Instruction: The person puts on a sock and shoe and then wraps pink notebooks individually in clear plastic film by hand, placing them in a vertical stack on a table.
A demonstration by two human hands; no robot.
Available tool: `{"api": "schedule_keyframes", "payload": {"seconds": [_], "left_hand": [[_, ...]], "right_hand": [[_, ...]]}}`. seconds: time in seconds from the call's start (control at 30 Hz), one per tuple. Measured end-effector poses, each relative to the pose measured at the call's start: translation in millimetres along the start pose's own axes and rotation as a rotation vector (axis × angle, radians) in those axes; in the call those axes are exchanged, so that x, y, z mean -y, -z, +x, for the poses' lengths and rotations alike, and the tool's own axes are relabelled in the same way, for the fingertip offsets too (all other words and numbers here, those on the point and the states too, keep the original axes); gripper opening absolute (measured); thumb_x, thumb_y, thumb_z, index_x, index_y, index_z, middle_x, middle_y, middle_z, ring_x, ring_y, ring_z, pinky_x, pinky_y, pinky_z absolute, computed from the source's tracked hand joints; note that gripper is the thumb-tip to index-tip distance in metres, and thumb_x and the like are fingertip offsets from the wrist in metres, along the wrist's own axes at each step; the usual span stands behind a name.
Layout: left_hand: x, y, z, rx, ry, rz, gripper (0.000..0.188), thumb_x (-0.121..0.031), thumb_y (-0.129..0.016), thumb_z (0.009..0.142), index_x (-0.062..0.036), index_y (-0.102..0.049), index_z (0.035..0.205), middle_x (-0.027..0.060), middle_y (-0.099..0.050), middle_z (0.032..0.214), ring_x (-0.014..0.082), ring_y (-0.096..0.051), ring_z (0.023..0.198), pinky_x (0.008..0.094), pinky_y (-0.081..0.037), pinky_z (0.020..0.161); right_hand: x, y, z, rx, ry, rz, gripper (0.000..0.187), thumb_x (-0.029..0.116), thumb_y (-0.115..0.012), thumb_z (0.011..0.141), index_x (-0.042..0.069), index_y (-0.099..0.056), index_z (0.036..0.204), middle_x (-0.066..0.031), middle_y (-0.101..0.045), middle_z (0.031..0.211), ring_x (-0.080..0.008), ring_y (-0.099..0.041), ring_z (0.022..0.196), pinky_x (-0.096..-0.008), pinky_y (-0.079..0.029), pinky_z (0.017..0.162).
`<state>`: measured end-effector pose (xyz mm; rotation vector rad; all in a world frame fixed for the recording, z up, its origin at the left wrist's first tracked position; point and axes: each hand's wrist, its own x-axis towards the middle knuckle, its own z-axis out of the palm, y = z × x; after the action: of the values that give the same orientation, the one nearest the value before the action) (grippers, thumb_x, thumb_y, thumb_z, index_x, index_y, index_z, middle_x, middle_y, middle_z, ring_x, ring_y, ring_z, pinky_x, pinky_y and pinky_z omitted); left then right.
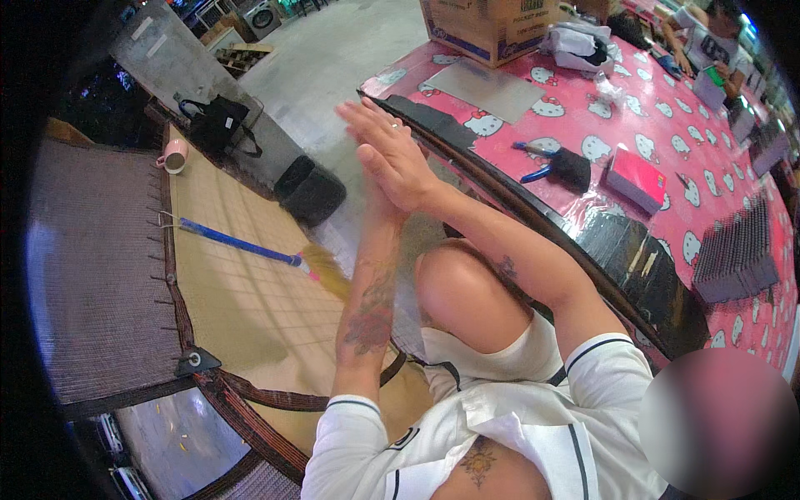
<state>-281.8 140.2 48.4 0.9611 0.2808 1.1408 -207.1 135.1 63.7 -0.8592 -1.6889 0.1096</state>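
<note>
My right hand [404, 167] lies flat against my left hand [377, 187], palm to palm, in front of the table's corner. The fingers reach out straight toward the upper left, slightly blurred, and nothing shows between the palms. Most of the left hand is hidden behind the right. A ring sits on one finger. Nearest on the pink patterned tabletop [642, 146] are a blue-handled tool [540, 158] partly under something black, and a pink-red pack [637, 179].
A cardboard box [487, 29], a grey sheet [487, 90] and a ridged dark stack [733, 250] stand on the table. At left, a broom [242, 242] and pink mug [173, 156] rest on a tan surface. Another person [708, 42] sits at the far right.
</note>
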Motion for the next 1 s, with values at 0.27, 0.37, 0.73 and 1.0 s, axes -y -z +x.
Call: {"api": "schedule_keyframes", "payload": {"seconds": [0.27,0.37,0.73,1.0], "left_hand": [[5,-89,-115,0.653,-0.056,1.940,0.063,-0.044,-0.049,0.094,-0.0009,-0.045,0.139,0.0233,-0.042,0.146,0.0380,-0.039,0.136,0.0520,-0.027,0.113],[34,-81,-161,0.896,-0.277,2.119,0.049,-0.040,-0.050,0.093,-0.0053,-0.060,0.127,0.0231,-0.054,0.135,0.0381,-0.047,0.129,0.0551,-0.034,0.106],[30,-4,-36,1.061,0.688,1.674,0.044,-0.039,-0.044,0.097,-0.0142,-0.060,0.130,0.0151,-0.057,0.135,0.0330,-0.053,0.125,0.0410,-0.040,0.107],[132,165,-27,-0.275,0.217,1.279,0.044,-0.025,-0.059,0.092,0.0009,-0.058,0.127,0.0214,-0.062,0.123,0.0344,-0.060,0.114,0.0414,-0.046,0.097]], "right_hand": [[-104,13,-107,-0.078,-0.557,0.277,0.044,0.029,-0.044,0.103,0.001,-0.047,0.137,-0.0201,-0.051,0.137,-0.0284,-0.049,0.127,-0.0379,-0.042,0.104],[-87,22,-133,-0.098,-0.823,0.493,0.044,0.030,-0.043,0.104,0.001,-0.048,0.136,-0.0159,-0.056,0.130,-0.0241,-0.056,0.117,-0.0354,-0.049,0.094],[-93,49,-202,-0.022,-0.978,0.500,0.046,0.034,-0.048,0.102,0.001,-0.049,0.135,-0.0125,-0.060,0.118,-0.0208,-0.058,0.110,-0.0342,-0.049,0.092],[-151,22,-237,0.147,-1.027,0.159,0.048,0.026,-0.059,0.093,0.000,-0.052,0.133,-0.0152,-0.057,0.129,-0.0273,-0.053,0.122,-0.0384,-0.041,0.104]]}}
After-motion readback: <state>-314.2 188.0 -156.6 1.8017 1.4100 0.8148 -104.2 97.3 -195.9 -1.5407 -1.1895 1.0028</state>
